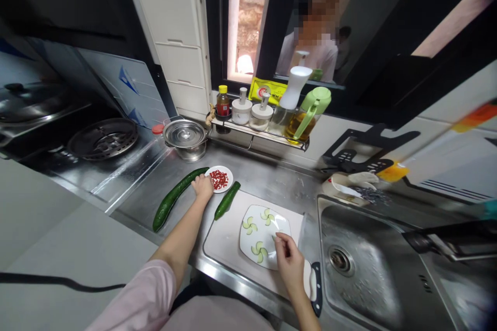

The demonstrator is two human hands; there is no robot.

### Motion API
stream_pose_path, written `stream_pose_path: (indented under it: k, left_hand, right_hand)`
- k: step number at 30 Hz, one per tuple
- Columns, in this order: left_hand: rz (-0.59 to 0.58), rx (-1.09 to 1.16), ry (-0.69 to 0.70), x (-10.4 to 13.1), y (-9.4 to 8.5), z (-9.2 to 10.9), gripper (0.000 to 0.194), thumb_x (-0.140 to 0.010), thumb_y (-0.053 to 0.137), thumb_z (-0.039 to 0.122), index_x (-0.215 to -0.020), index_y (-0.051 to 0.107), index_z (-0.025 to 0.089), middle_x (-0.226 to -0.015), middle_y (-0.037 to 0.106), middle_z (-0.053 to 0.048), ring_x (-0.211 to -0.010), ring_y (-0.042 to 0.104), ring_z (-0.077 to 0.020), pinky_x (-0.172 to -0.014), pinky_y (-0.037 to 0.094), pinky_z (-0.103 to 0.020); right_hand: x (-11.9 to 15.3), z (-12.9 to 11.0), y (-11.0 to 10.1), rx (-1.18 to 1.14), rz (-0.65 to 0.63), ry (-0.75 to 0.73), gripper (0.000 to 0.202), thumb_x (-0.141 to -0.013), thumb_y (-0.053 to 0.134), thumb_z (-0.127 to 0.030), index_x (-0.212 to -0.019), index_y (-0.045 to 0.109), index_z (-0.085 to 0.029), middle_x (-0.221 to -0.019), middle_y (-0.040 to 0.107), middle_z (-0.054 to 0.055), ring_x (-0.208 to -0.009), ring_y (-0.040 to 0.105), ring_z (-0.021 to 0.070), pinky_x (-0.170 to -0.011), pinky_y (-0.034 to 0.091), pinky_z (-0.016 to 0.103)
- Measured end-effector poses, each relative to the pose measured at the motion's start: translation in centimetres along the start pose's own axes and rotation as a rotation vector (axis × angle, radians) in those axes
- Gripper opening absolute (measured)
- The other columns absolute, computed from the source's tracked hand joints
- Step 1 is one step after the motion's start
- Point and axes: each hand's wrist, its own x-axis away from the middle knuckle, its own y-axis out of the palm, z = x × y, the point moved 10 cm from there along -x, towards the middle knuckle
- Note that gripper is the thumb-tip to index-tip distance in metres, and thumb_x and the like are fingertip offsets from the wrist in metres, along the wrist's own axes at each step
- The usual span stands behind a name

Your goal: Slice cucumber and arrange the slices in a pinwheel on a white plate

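My left hand [202, 186] is closed at the left rim of a small white dish [230, 171] of chopped red bits [219, 180]. Beside it lies a long whole cucumber [171, 201]; a shorter cucumber piece [227, 200] rests across the cutting board's upper left corner. Over the right part of a white square plate [248, 248], my right hand [289, 261] pinches its thumb and fingers together, a thin green cucumber slice [273, 237] showing at the fingertips. Pale cucumber slices form three pinwheels on the plate, among them one pinwheel [259, 252] near the front.
The cutting board [223, 238] lies under the plate. A knife with a black handle [317, 289] sits at its right edge by the sink [361, 269]. Behind are a lidded steel pot [186, 137] and a condiment rack [248, 132]. The stove burner [103, 138] is left.
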Motion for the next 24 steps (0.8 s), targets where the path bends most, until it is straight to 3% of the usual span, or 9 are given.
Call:
stream_pose_path:
  k: [3,6,10,12,17,20,24]
  left_hand:
    - [0.043,0.171,-0.09,0.3,-0.7,-1.0,0.028,-0.087,0.047,0.035,-0.091,0.073,0.024,-0.11,0.064,-0.013,-0.107,0.052,-0.0297,-0.086,0.035,-0.043]
    - [0.045,0.497,-0.167,1.2,-0.6,-1.2,0.021,-0.082,0.056,0.036,-0.088,0.072,0.025,-0.1,0.069,-0.008,-0.098,0.059,-0.0261,-0.086,0.04,-0.041]
    - [0.002,1.069,-0.099,3.6,0.2,1.9,0.023,-0.077,0.061,0.037,-0.087,0.071,0.018,-0.089,0.071,-0.006,-0.083,0.064,-0.0183,-0.081,0.047,-0.032]
    - [-0.051,1.2,-0.013,5.4,0.3,4.1,0.027,-0.074,0.065,0.039,-0.085,0.07,0.016,-0.087,0.071,-0.006,-0.082,0.063,-0.017,-0.08,0.048,-0.03]
    - [-0.2,1.062,0.23,10.4,-0.5,9.2,0.025,-0.076,0.064,0.04,-0.084,0.071,0.017,-0.086,0.07,-0.004,-0.078,0.059,-0.0159,-0.077,0.048,-0.029]
    - [-0.189,0.862,0.405,13.0,-2.2,12.0,0.016,-0.078,0.064,0.034,-0.081,0.071,0.02,-0.095,0.068,-0.004,-0.089,0.058,-0.0181,-0.086,0.045,-0.032]
    - [-0.17,0.652,0.472,15.5,-3.4,14.4,0.012,-0.079,0.064,0.031,-0.083,0.072,0.024,-0.099,0.066,-0.004,-0.099,0.056,-0.0217,-0.095,0.04,-0.037]
  right_hand:
    - [0.1,0.0,0.0,-0.003,-0.001,-0.001,0.044,-0.08,0.055,-0.059,-0.086,0.068,-0.018,-0.061,0.058,0.001,-0.052,0.048,0.0149,-0.052,0.041,0.027]
    - [0.1,0.2,0.1,-0.013,-0.003,0.007,0.043,-0.08,0.055,-0.058,-0.085,0.067,-0.018,-0.059,0.055,0.0,-0.051,0.047,0.0146,-0.051,0.04,0.026]
    - [-0.8,-0.8,0.6,-0.012,-0.021,-0.018,0.038,-0.082,0.053,-0.053,-0.086,0.067,-0.018,-0.054,0.05,-0.003,-0.051,0.045,0.0135,-0.051,0.038,0.025]
    - [-1.8,-2.0,0.8,-0.001,-0.033,-0.042,0.035,-0.083,0.053,-0.05,-0.086,0.067,-0.018,-0.058,0.053,-0.002,-0.052,0.046,0.013,-0.052,0.039,0.024]
    - [-4.9,-6.7,0.5,0.073,-0.083,-0.141,0.029,-0.086,0.05,-0.043,-0.088,0.066,-0.019,-0.074,0.063,0.004,-0.065,0.054,0.0159,-0.063,0.042,0.026]
    - [-6.3,-9.2,0.6,0.137,-0.158,-0.239,0.025,-0.089,0.049,-0.037,-0.092,0.067,-0.02,-0.084,0.064,0.005,-0.074,0.057,0.0163,-0.072,0.043,0.027]
    - [-6.9,-9.8,1.0,0.233,-0.24,-0.302,0.022,-0.09,0.05,-0.035,-0.093,0.067,-0.022,-0.089,0.062,0.005,-0.085,0.057,0.017,-0.076,0.041,0.026]
